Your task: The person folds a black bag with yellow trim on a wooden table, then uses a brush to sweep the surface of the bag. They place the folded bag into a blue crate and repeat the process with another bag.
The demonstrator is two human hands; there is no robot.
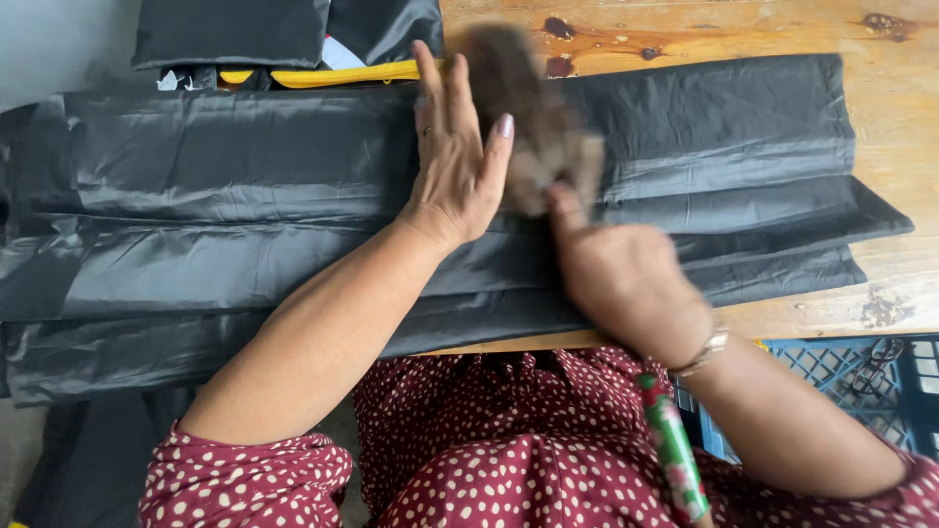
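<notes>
The long folded black plastic sheet (245, 196) lay across the wooden table (880, 284), its long axis running left to right along the near edge. The left hand (455, 166) pressed flat on it, fingers spread. Just beside it, the right hand (621, 279) gripped a blurred brown block (533, 117) resting on the sheet.

A knotty wooden table (743, 29) carries pleated black fabric (245, 196) laid across it.

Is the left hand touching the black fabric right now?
Touching. The head view shows the left hand pressed flat, palm down, on the pleated black fabric, no gap visible.
</notes>
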